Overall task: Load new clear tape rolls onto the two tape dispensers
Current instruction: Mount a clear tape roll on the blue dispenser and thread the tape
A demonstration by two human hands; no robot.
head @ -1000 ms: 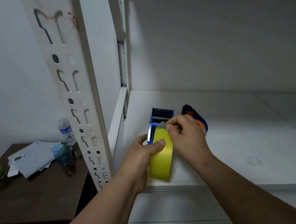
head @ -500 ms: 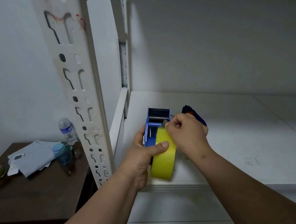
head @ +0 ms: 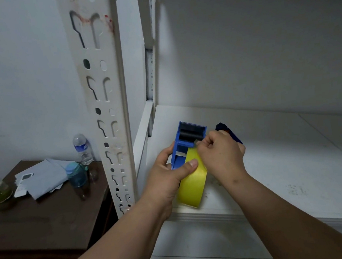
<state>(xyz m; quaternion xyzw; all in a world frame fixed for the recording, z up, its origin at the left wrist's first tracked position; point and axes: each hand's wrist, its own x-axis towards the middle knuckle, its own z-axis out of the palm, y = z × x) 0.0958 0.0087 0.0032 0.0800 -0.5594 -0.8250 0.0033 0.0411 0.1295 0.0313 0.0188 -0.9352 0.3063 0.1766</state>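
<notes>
My left hand (head: 168, 175) grips blue dispenser (head: 185, 146), thumb pressing tape roll (head: 193, 181) seated in it, above shelf (head: 273, 161) edge. Right hand (head: 220, 156) pinches tape end just beyond thumb. Risks: end slips, resticks to roll; film folds before roller; second dispenser (head: 227, 131) behind right hand gets knocked.

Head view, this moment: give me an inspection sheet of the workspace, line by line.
Surface: white shelf, scuffed.
Job's things: yellowish tape roll seated in blue dispenser; second dispenser behind, mostly hidden.
Clutter: nothing seen on shelf.
Grippers: left hand grips dispenser and roll; right hand pinches the tape end.
Cables: nothing seen.
Surroundings: slotted upright; brown table with water bottle, papers, jar.
</notes>
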